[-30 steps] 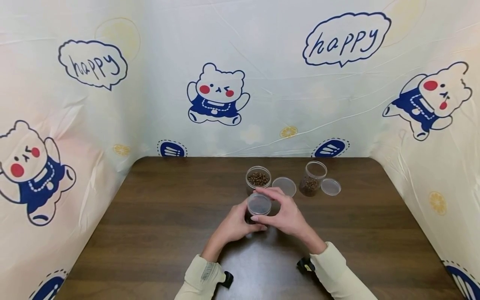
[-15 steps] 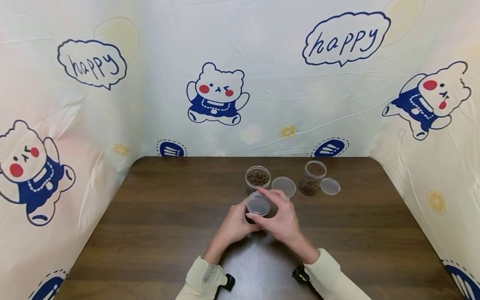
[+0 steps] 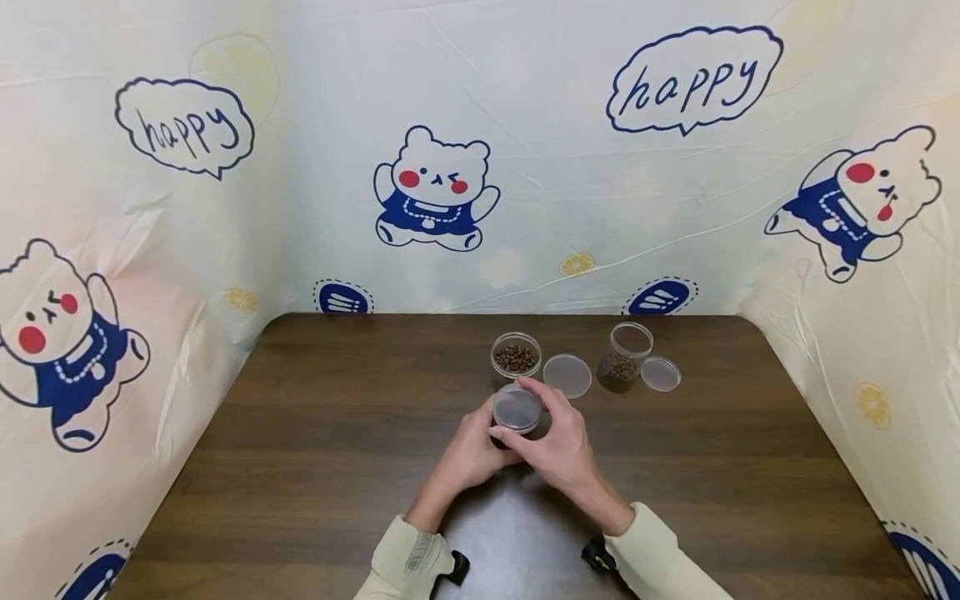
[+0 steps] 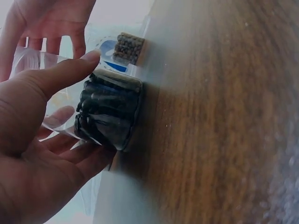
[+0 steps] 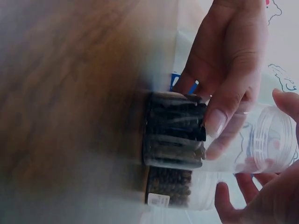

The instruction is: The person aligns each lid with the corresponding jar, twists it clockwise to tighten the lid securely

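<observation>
A clear jar [image 5: 175, 130] with black, elongated pieces in its lower part stands upright on the table. My left hand [image 3: 472, 450] grips its body, the thumb across the near side in the left wrist view. At the top, my right hand [image 3: 562, 442] holds the translucent lid [image 3: 517, 407] by its edge, thumb in front and fingers behind. Right behind it is an open jar of brown beans [image 3: 517, 358], partly hidden. A loose lid [image 3: 567, 376] lies flat to the right of that jar.
Farther right stands another open clear jar [image 3: 622, 367], partly filled with brown bits. Its neighbour is a smaller loose lid [image 3: 662, 374]. The brown wooden table [image 3: 337, 417] is bordered by printed curtains [image 3: 547, 192] at the back and sides.
My right hand has turned round the lid, its wrist swinging left and nearer to me. The left hand and the jar have hardly shifted.
</observation>
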Tool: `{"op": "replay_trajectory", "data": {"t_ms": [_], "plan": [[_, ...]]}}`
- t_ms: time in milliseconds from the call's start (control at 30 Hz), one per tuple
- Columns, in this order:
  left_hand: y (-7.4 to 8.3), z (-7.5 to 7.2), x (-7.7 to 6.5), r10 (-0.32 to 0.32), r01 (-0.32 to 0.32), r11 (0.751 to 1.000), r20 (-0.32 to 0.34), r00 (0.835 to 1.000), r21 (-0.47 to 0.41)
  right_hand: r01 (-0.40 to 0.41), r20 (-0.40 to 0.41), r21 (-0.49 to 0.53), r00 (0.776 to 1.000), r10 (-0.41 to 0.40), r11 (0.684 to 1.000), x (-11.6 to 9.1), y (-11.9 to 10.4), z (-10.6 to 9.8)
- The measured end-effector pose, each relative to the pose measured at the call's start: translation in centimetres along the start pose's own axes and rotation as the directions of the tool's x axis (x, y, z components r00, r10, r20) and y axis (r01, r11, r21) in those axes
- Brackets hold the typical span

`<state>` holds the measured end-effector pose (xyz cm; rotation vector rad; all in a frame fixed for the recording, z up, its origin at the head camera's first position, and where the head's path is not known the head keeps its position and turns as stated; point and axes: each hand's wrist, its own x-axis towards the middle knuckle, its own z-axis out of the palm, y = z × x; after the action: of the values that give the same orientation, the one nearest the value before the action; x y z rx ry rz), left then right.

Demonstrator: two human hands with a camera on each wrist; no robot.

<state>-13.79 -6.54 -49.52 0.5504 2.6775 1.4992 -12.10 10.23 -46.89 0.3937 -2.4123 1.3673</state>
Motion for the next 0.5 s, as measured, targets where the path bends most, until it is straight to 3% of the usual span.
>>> {"op": "replay_trajectory", "data": {"t_ms": [167,500], "plan": [[-0.11,-0.11,-0.12,-0.030,0.030,0.999,0.009,1.000,-0.014,-0.016,0.053,0.020,0.998,0.015,1.000,0.07,0.21,-0.45],[-0.51,-0.07,-0.22,-0.073,0.072,0.997,-0.018,0.997,-0.014,-0.128,0.153,0.017,0.980,0.124,0.992,-0.20,0.78,-1.06]]}}
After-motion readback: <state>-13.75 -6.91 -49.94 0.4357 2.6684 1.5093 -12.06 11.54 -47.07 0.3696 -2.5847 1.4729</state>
